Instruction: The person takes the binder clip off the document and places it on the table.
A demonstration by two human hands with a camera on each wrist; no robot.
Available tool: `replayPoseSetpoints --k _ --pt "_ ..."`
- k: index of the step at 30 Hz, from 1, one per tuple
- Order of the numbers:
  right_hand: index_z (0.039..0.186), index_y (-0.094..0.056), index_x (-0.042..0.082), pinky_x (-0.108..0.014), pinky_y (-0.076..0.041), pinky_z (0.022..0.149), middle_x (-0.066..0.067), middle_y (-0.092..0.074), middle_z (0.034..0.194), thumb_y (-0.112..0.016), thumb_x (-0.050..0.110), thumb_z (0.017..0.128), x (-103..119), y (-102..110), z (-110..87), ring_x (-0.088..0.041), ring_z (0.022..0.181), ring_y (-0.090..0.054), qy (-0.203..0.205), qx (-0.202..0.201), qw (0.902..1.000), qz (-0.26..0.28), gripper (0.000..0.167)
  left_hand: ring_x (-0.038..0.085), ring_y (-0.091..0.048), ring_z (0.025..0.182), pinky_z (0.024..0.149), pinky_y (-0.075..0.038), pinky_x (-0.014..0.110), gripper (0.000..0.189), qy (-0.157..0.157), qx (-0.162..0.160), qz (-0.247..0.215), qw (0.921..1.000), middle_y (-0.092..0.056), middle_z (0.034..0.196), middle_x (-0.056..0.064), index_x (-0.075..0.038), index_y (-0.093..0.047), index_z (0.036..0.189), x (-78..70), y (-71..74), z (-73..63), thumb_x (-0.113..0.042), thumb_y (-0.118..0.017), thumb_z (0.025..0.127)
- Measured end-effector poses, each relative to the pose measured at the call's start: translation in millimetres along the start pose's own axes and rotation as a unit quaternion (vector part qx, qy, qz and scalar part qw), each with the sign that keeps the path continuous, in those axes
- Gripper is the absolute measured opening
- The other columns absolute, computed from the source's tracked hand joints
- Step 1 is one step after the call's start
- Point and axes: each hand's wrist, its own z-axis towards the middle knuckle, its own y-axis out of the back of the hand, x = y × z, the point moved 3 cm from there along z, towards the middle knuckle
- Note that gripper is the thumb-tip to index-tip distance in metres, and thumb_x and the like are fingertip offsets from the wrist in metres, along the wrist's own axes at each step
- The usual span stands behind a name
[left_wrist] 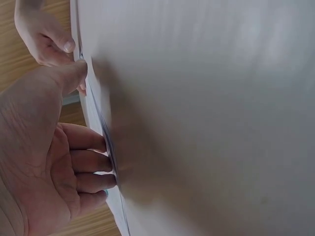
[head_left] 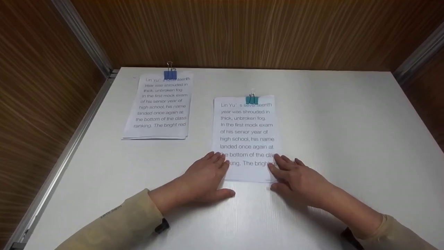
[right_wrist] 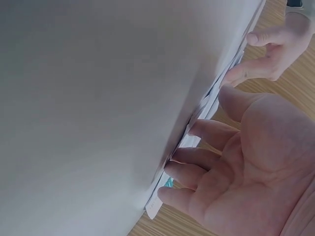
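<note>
A stack of printed paper (head_left: 246, 135) lies in the middle of the white table, with a teal binder clip (head_left: 252, 100) on its top edge. My left hand (head_left: 204, 177) rests at the stack's lower left, fingertips on the sheet's edge and thumb out on the table below. At the lower right, my right hand (head_left: 301, 180) touches the opposite edge with its fingertips, the index finger lying over the last printed line. In the left wrist view the left fingers (left_wrist: 91, 162) are slightly bent against the paper's side. The right fingers (right_wrist: 192, 157) meet the paper edge likewise.
A second stack of the same printed text (head_left: 159, 107), held by a blue binder clip (head_left: 170, 74), lies at the back left of the white table (head_left: 347, 121). Wood-grain panels (head_left: 242, 34) with metal rails (head_left: 83, 38) enclose the table at the back and sides.
</note>
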Motion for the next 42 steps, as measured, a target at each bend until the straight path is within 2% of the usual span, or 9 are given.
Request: replayPoseSetpoints --k 16,24,30,32,34,36,38,40,42 --pt "0.154 -0.055 0.005 -0.066 -0.037 0.117 -0.023 -0.044 0.163 -0.069 0.038 0.104 11.6 -5.2 -18.0 -0.043 0.148 -0.044 0.005 -0.01 0.9999 -0.01 0.062 0.035 -0.041 0.152 0.128 -0.026 0.047 0.085 -0.026 -0.024 -0.007 0.9993 -0.049 0.158 0.024 0.003 -0.051 0.154 -8.9 -5.7 -16.1 -0.065 -0.053 0.102" --pt "0.152 -0.056 0.001 -0.067 -0.039 0.114 -0.027 -0.045 0.16 -0.068 0.039 0.104 13.7 -8.5 -25.1 -0.046 0.146 -0.045 0.017 -0.008 0.9998 -0.008 0.062 0.034 -0.042 0.152 0.128 -0.027 0.046 0.085 -0.033 -0.03 -0.008 0.999 -0.051 0.157 0.023 0.003 -0.052 0.153 -14.7 -9.3 -23.6 -0.065 -0.055 0.102" --pt "0.153 -0.056 0.003 -0.067 -0.039 0.114 -0.025 -0.045 0.161 -0.068 0.039 0.104 15.0 -9.3 -27.0 -0.045 0.147 -0.045 0.015 -0.016 0.9998 -0.003 0.062 0.035 -0.047 0.149 0.126 -0.03 0.048 0.084 -0.034 -0.033 -0.015 0.9988 -0.055 0.154 0.022 0.003 -0.056 0.15 -13.3 -6.2 -22.8 -0.065 -0.055 0.101" --pt "0.153 -0.056 0.003 -0.066 -0.04 0.114 -0.024 -0.045 0.161 -0.068 0.04 0.104 14.6 -9.5 -27.5 -0.045 0.147 -0.046 0.015 -0.018 0.9997 -0.002 0.062 0.032 -0.056 0.141 0.124 -0.035 0.049 0.075 -0.03 -0.053 -0.021 0.9979 -0.065 0.144 0.017 0.0 -0.064 0.142 -9.0 -1.2 -17.6 -0.063 -0.056 0.102" --pt "0.153 -0.056 0.004 -0.066 -0.039 0.114 -0.024 -0.044 0.162 -0.067 0.04 0.104 14.3 -9.6 -27.9 -0.044 0.147 -0.045 0.013 -0.019 0.9997 0.0 0.062 0.029 -0.066 0.125 0.119 -0.041 0.05 0.063 -0.02 -0.084 -0.031 0.9958 -0.074 0.127 0.012 -0.003 -0.071 0.129 -1.0 6.0 -9.6 -0.059 -0.058 0.103" --pt "0.153 -0.056 0.004 -0.066 -0.039 0.115 -0.023 -0.044 0.162 -0.067 0.04 0.104 14.4 -9.5 -28.3 -0.044 0.147 -0.045 0.01 -0.019 0.9998 0.001 0.062 0.026 -0.072 0.103 0.109 -0.05 0.049 0.05 -0.001 -0.117 -0.055 0.9916 -0.077 0.105 0.007 -0.007 -0.074 0.116 11.6 14.9 1.5 -0.054 -0.061 0.104" --pt "0.153 -0.056 0.004 -0.066 -0.039 0.115 -0.023 -0.044 0.162 -0.068 0.039 0.104 14.7 -8.7 -28.9 -0.044 0.148 -0.045 0.008 -0.018 0.9998 0.002 0.061 0.024 -0.072 0.089 0.098 -0.055 0.047 0.045 0.026 -0.147 -0.084 0.9852 -0.077 0.094 0.005 -0.007 -0.076 0.111 27.9 24.3 14.6 -0.05 -0.064 0.104" --pt "0.154 -0.056 0.004 -0.065 -0.038 0.116 -0.023 -0.043 0.163 -0.068 0.039 0.104 14.9 -8.6 -29.0 -0.044 0.148 -0.044 0.006 -0.016 0.9999 0.003 0.061 0.025 -0.074 0.093 0.096 -0.056 0.044 0.045 0.066 -0.17 -0.123 0.9755 -0.079 0.1 0.007 -0.006 -0.077 0.116 46.2 33.1 27.7 -0.048 -0.065 0.104" --pt "0.154 -0.056 0.005 -0.066 -0.039 0.115 -0.022 -0.043 0.163 -0.067 0.04 0.104 15.1 -9.2 -28.1 -0.044 0.148 -0.044 0.004 -0.013 0.9999 0.003 0.062 0.027 -0.074 0.106 0.097 -0.056 0.043 0.048 0.104 -0.194 -0.17 0.9605 -0.079 0.115 0.01 -0.005 -0.076 0.126 65.4 39.0 40.7 -0.046 -0.067 0.103"
